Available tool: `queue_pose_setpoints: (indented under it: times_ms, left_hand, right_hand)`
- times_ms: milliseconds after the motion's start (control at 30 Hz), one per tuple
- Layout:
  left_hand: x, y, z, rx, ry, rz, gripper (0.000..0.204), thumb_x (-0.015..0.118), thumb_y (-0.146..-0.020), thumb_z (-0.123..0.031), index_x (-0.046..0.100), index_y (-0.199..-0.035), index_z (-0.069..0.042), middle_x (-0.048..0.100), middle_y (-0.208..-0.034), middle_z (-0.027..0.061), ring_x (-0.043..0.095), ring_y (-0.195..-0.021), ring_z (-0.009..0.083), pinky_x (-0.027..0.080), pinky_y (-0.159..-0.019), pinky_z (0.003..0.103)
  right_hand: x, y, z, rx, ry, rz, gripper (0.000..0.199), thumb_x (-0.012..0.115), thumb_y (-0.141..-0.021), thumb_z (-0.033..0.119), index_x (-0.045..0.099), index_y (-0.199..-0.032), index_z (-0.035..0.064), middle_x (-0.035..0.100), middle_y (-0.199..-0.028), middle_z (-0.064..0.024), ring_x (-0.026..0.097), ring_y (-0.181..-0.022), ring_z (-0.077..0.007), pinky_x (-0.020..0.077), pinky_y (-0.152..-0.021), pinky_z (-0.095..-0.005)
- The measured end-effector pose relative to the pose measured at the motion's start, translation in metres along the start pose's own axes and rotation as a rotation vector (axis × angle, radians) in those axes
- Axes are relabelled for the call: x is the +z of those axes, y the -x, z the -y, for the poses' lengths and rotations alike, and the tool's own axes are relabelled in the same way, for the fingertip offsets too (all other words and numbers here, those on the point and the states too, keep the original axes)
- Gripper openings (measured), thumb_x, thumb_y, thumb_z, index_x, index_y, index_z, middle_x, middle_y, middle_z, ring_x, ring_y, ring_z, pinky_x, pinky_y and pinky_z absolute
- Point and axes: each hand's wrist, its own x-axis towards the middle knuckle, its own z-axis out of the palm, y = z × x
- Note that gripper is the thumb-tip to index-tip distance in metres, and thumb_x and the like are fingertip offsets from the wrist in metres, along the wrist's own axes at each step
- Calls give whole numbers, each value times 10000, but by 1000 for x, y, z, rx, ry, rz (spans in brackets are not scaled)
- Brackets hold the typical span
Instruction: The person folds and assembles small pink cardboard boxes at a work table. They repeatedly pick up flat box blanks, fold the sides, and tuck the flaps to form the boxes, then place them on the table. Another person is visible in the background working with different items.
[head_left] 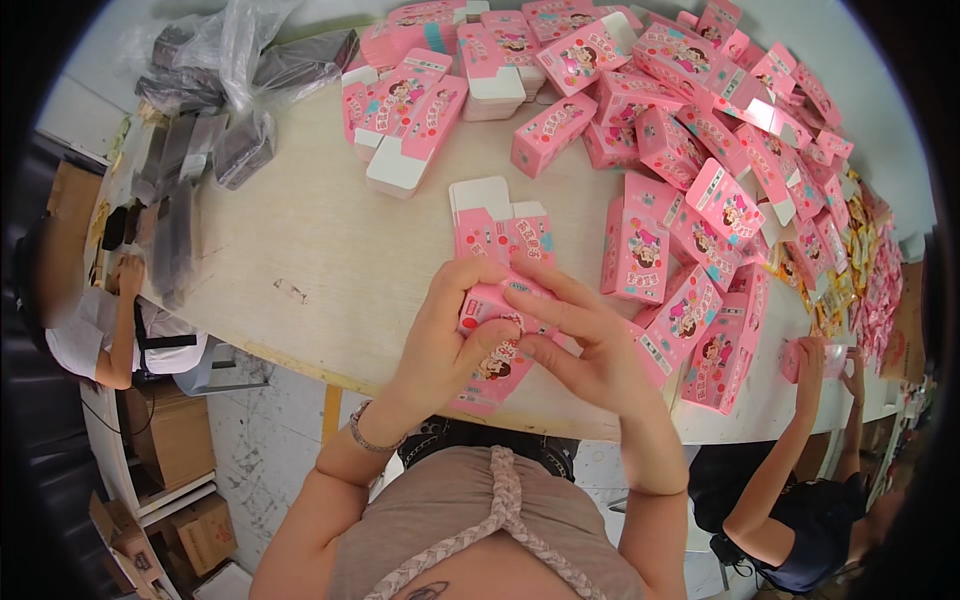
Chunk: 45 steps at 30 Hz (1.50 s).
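Near the table's front edge, a small pink cardboard box [484,307] with printed cartoon art is between my two hands. My left hand [450,320] wraps its left side, thumb pressed on the front. From the right, my right hand [592,335] grips it, fingers over the top and thumb bent in at the lower end. Fingers cover much of the box, so its end flaps cannot be made out. Under the hands lie flat, unfolded pink cartons [500,228], their white flaps pointing away from me.
Stacks of flat cartons [415,120] lie at the back. A large heap of formed pink boxes [640,245] fills the right side, beside small yellow and pink packets [868,270]. Plastic-wrapped dark items [215,100] are at far left. Co-workers sit left and right; one's hands [812,362] hold a pink box.
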Motion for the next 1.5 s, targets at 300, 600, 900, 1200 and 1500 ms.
queue_pose_setpoints:
  times_ms: [300,600,900,1200,1500]
  left_hand:
    - [-18,-16,38,-139,121,-408,413,466,-925,-108,373,-1317,-14,413,-1332,103,404,-1238,214,334,-1029,381]
    - [3,-18,48,-338,108,-360,446,493,-926,-146,338,-1322,-10,426,-1269,128,440,-1177,201,397,-959,325]
    - [8,-36,34,-488,705,-123,514,430,-919,-136,271,-1391,-14,510,-1239,144,540,-1111,211,437,-959,388]
    - [21,-17,3,22,277,-33,691,646,-849,-116,257,-1416,-50,379,-1354,119,460,-1157,167,415,-927,313]
    - [1,-16,-22,-198,186,192,571,684,-820,-101,346,-1277,-53,491,-1150,104,538,-1006,160,459,-855,303]
  right_hand:
    - [-20,-19,-89,136,810,-355,749,719,-766,404,425,-1267,-69,563,-1062,-184,600,-962,-272,527,-741,-387]
    - [3,-17,-45,477,711,-74,466,676,-795,176,475,-1166,-21,554,-1018,-161,601,-836,-342,497,-707,-415]
    - [9,-5,-15,105,316,-127,510,652,-841,106,425,-1282,-15,573,-950,-145,612,-781,-285,486,-650,-338]
    - [17,-6,-36,-111,297,-461,471,686,-838,143,431,-1209,5,541,-1027,-117,548,-935,-188,460,-812,-308]
    - [10,-17,-14,77,-503,-577,146,636,-869,112,590,-979,27,561,-969,-36,536,-894,-111,454,-758,-263]
